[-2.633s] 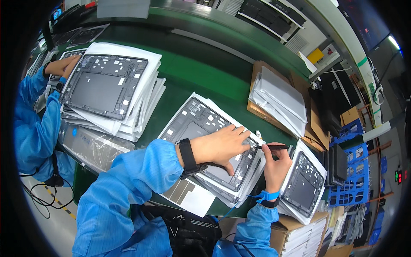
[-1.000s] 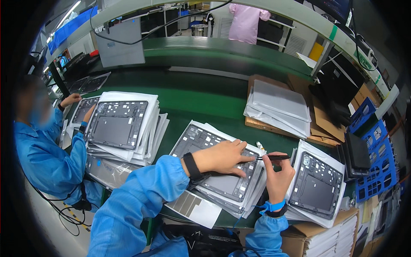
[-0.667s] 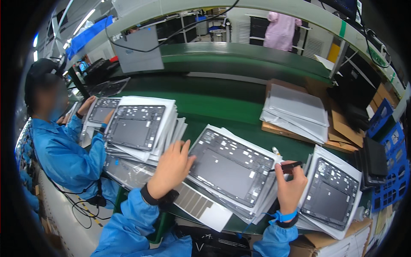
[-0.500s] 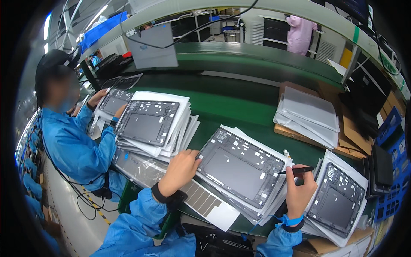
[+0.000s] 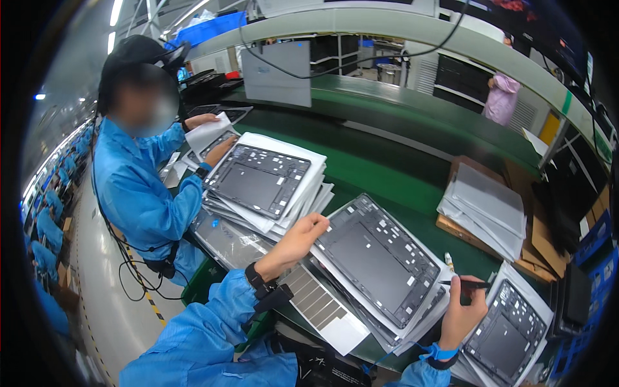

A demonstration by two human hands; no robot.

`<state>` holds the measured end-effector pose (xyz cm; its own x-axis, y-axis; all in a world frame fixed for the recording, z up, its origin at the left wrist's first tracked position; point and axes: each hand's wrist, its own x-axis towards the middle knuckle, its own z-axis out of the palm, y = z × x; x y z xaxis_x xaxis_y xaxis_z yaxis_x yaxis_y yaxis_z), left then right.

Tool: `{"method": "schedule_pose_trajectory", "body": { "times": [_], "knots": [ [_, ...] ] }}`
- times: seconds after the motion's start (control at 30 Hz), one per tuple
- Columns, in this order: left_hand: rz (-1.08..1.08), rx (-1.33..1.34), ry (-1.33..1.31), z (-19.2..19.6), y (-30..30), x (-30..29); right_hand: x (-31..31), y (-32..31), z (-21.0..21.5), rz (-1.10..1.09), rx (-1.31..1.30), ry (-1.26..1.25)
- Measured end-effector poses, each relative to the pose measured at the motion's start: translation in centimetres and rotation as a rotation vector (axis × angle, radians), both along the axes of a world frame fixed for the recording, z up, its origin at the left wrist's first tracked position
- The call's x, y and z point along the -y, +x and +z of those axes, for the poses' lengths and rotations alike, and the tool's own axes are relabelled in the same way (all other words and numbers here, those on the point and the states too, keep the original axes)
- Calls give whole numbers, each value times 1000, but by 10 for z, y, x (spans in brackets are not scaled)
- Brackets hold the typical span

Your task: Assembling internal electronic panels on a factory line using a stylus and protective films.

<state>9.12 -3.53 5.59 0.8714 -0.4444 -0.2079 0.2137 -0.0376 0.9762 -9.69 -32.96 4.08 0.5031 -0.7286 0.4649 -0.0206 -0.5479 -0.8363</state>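
A dark grey tablet back cover (image 5: 371, 255) with small white pads lies on a stack of white sheets and more covers before me. The fingertips of my left hand (image 5: 293, 245) are pinched together at its left corner. Between the thumb and fingers of my right hand (image 5: 461, 316) are slim black tweezers (image 5: 469, 284), their tip close to the cover's right edge. By my right wrist, a second cover (image 5: 506, 332) lies on its own stack. A sheet of grey strips (image 5: 313, 300) juts out between my forearms, under the middle stack's edge.
At the left, a co-worker in blue (image 5: 142, 187) handles a white sheet (image 5: 211, 132) behind another stack topped by a cover (image 5: 258, 179). White sleeves (image 5: 483, 209) lie on cardboard at the back right. A blue crate (image 5: 583, 309) stands at the far right.
My view has swung left. My left hand has moved from the cover's left side to a pinch at its corner. The tweezers remain in my right hand. The co-worker now lifts a white sheet.
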Motion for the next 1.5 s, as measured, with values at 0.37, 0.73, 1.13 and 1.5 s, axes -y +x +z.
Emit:
{"method": "schedule_pose_trajectory", "body": {
  "times": [0.37,0.73,1.13,1.5],
  "knots": [
    [396,325,-95,53,109,-188,-4,-1,7,12,-7,0],
    [827,860,994,13,175,-241,-4,0,5,21,-25,10],
    [847,1116,1427,15,157,-232,-4,6,6,54,4,37],
    [-514,1300,514,-32,-112,-50,-4,9,-1,54,-60,-28]
  ]
}}
